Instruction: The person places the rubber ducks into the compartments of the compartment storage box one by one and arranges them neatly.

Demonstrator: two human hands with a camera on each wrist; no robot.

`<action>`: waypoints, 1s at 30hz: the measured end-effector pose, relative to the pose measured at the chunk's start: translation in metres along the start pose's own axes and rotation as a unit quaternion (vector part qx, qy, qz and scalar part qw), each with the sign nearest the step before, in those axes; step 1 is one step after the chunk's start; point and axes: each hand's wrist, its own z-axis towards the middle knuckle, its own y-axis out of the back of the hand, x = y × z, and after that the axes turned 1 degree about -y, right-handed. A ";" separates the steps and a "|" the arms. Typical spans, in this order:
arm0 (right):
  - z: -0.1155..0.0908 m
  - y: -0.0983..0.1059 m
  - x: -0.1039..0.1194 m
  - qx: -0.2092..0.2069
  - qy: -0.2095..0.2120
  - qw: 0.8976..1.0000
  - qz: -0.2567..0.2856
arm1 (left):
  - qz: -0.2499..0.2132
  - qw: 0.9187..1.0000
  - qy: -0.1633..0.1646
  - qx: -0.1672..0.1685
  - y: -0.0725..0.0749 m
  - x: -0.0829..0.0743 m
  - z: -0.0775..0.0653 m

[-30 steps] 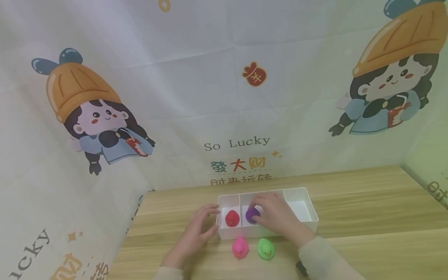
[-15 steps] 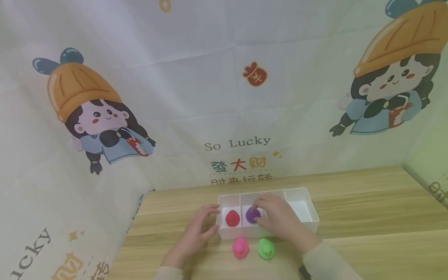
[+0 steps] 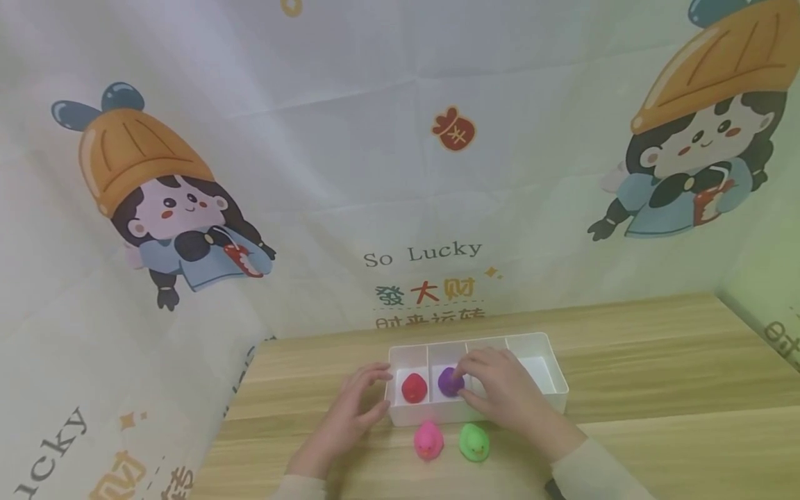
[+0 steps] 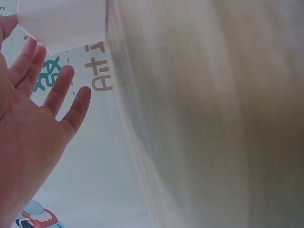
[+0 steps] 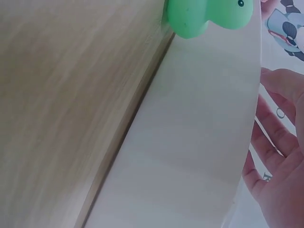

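Observation:
A white divided tray [image 3: 415,415] stands on the table, a red rounded toy [image 3: 414,389] in its leftmost compartment and a purple rounded toy [image 3: 450,382] in the one beside it. My right hand [image 3: 503,385] reaches over the tray with loosely bent fingers, fingertips at the purple toy's right side; whether they touch it is hard to tell. My left hand [image 3: 356,403] is at the tray's left end, its fingers [image 4: 61,90] spread and thumb by the tray wall [image 4: 66,23]. In front lie a pink toy duck [image 3: 428,442] and a green toy duck [image 3: 474,443].
The wood-grain table [image 3: 656,368] extends to both sides of the tray. A printed cloth [image 3: 325,173] hangs behind and at the sides. Part of a dark object [image 3: 553,489] shows under the right sleeve [image 3: 594,469].
My right hand has eased slightly to the right, its fingers drawing off the purple toy, which stays in its compartment. The left hand keeps its place at the tray's end.

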 end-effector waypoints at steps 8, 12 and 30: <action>-0.006 0.003 0.001 -0.015 0.041 0.999 0.019 | -0.004 1.000 0.004 0.001 0.003 -0.002 -0.002; -0.009 0.004 0.001 -0.011 0.039 0.999 0.028 | 0.001 1.000 -0.002 0.002 0.002 0.000 0.000; -0.023 0.011 0.007 0.005 0.056 0.998 0.043 | 0.003 1.000 0.000 0.008 0.000 0.001 0.001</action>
